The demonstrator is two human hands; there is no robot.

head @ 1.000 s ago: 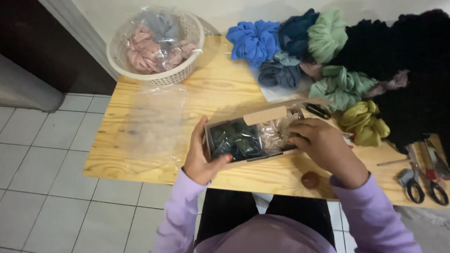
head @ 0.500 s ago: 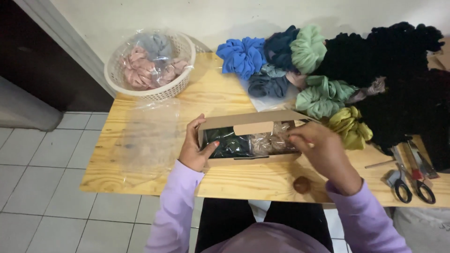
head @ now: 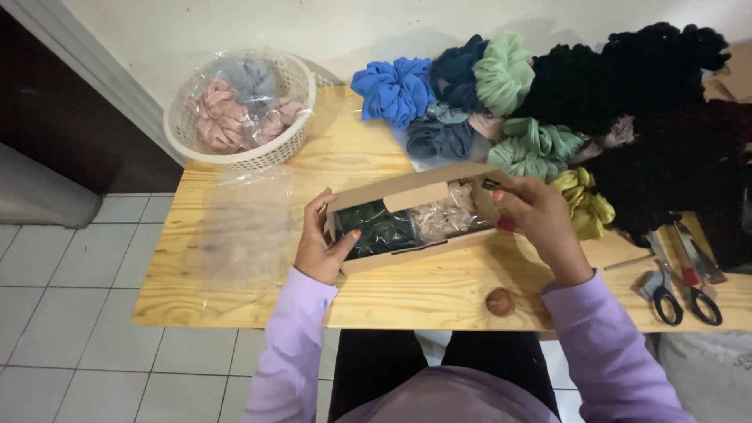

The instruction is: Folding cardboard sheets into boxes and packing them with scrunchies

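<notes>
- Your left hand [head: 319,249] grips the left end of the box [head: 415,219]: its fingers curl round the end wall, and the thumb lies across the front edge, over the dark green scrunchie [head: 379,227] inside.
- Your right hand [head: 536,219] is at the right end, its fingers closed on the wall or flap there; how tight the pinch is, you cannot tell.
- The box sits between your hands near the front of the counter [head: 235,235]. Its long axis runs left to right, tilted a little up to the right, and the lid flap stands open along the far side.
- Inside lie the green scrunchie at the left and a beige one [head: 448,216] in clear wrap at the right.
- Both hands touch the box; neither is nearer.
- Beyond your right hand a pile of scrunchies [head: 501,102] spreads along the wall, with a yellow one [head: 583,205] closest.
- Scissors [head: 677,282] lie at the right edge, well apart from the box.
- A clear plastic bag [head: 243,227] lies flat left of your left hand, with a white basket [head: 243,110] behind it.
</notes>
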